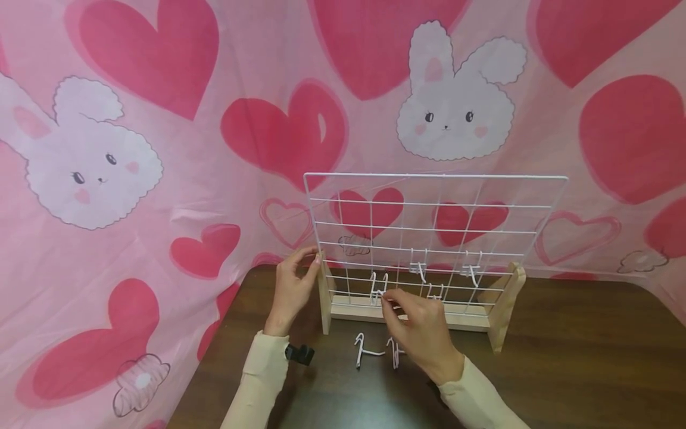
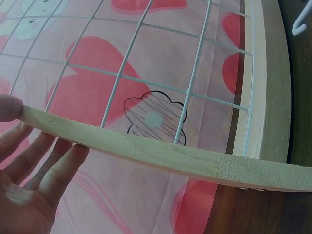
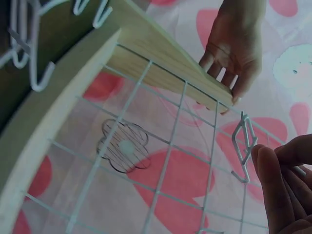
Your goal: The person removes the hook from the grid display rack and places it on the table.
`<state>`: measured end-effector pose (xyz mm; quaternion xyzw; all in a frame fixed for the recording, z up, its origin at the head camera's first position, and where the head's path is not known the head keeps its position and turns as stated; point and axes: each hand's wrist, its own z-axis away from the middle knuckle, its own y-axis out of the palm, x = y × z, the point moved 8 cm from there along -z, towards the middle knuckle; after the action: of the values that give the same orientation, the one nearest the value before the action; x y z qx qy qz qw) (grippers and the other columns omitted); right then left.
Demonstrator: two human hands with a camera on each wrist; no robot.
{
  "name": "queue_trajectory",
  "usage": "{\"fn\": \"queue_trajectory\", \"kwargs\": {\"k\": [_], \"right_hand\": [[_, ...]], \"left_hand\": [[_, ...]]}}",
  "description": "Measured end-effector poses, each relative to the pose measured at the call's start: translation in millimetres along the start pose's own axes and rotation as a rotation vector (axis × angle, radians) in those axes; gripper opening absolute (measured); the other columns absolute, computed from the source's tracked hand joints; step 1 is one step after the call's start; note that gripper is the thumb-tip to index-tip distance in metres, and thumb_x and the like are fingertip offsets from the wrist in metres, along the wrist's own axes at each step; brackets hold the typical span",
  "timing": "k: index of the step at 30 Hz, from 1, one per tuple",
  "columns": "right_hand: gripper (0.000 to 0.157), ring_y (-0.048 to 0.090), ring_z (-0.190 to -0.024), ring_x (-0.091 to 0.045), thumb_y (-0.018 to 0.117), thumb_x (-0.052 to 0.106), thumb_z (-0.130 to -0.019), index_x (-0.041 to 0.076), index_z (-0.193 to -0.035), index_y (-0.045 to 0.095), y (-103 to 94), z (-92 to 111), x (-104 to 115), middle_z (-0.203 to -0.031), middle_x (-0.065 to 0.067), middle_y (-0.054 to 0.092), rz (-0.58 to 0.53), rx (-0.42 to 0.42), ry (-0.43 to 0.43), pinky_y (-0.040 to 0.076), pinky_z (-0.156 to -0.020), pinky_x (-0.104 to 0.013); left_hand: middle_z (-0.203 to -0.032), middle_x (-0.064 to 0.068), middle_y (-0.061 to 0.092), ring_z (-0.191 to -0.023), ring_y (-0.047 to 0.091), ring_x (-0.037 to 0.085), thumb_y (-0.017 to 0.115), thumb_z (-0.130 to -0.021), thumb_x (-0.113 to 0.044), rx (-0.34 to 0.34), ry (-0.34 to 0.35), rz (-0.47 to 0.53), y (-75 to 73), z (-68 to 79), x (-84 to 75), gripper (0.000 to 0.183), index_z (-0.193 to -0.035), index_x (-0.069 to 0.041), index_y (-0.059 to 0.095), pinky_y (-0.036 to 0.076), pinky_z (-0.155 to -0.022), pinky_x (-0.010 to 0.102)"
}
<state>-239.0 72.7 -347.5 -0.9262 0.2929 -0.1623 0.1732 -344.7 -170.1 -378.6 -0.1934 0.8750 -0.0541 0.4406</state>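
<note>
A white wire grid (image 1: 434, 176) stands upright in a wooden stand. My left hand (image 1: 292, 289) grips the top of the stand's left side panel (image 2: 146, 151), thumb on one side and fingers on the other. Between thumb and index finger, my right hand (image 1: 423, 330) pinches a white wire hook (image 3: 245, 146) in front of the grid's lower left part. Whether this hook touches the grid wires, I cannot tell. Several more white hooks (image 1: 472, 271) hang on the grid to the right. Two loose hooks (image 1: 360, 353) are on the table below, one partly behind my right hand.
The dark wooden table (image 1: 579, 357) carries the stand, whose right side panel (image 1: 506, 313) and base bar (image 1: 466, 322) are pale wood. Behind hangs a pink cloth (image 1: 246, 53) with hearts and rabbits. A black device (image 1: 301, 354) sits at my left wrist.
</note>
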Motion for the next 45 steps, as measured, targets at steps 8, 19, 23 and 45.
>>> {"fn": "queue_trajectory", "kwargs": {"k": [8,19,23,45], "right_hand": [[0.017,0.074,-0.062,-0.008,0.078,-0.005,-0.074,0.009,-0.082,0.073,-2.4,15,-12,-0.073,0.001,0.079,0.006,0.041,0.021,0.058,-0.059,-0.023],[0.023,0.069,-0.062,0.0,0.077,-0.006,-0.072,0.015,-0.08,0.071,-1.0,31,-22,-0.072,0.006,0.077,-0.03,0.104,0.045,0.054,-0.059,-0.017],[0.024,0.067,-0.062,0.002,0.078,-0.005,-0.072,0.015,-0.081,0.071,0.1,34,-26,-0.072,0.005,0.078,-0.027,0.118,0.058,0.053,-0.058,-0.016],[0.024,0.055,-0.059,0.012,0.078,-0.004,-0.067,0.017,-0.077,0.069,-11.0,55,-46,-0.063,0.013,0.071,0.037,0.136,0.092,0.046,-0.055,-0.013]], "left_hand": [[-0.109,0.019,0.079,-0.096,0.076,0.032,0.07,-0.097,-0.005,0.013,-0.006,0.015,0.7,-2.1,-0.3,0.02,-0.115,0.004,0.074,0.059,-0.073,0.022],[-0.109,0.021,0.079,-0.098,0.076,0.034,0.069,-0.096,-0.002,0.007,0.013,0.011,0.9,-3.1,-2.2,0.021,-0.115,0.006,0.073,0.056,-0.073,0.014],[-0.11,0.02,0.079,-0.098,0.075,0.033,0.069,-0.096,-0.002,0.009,0.0,0.016,0.3,-2.7,-1.1,0.02,-0.115,0.005,0.074,0.058,-0.073,0.018],[-0.11,0.018,0.079,-0.099,0.075,0.031,0.069,-0.096,-0.002,0.007,-0.019,0.015,0.6,0.3,1.5,0.02,-0.115,0.002,0.075,0.061,-0.072,0.027]]}}
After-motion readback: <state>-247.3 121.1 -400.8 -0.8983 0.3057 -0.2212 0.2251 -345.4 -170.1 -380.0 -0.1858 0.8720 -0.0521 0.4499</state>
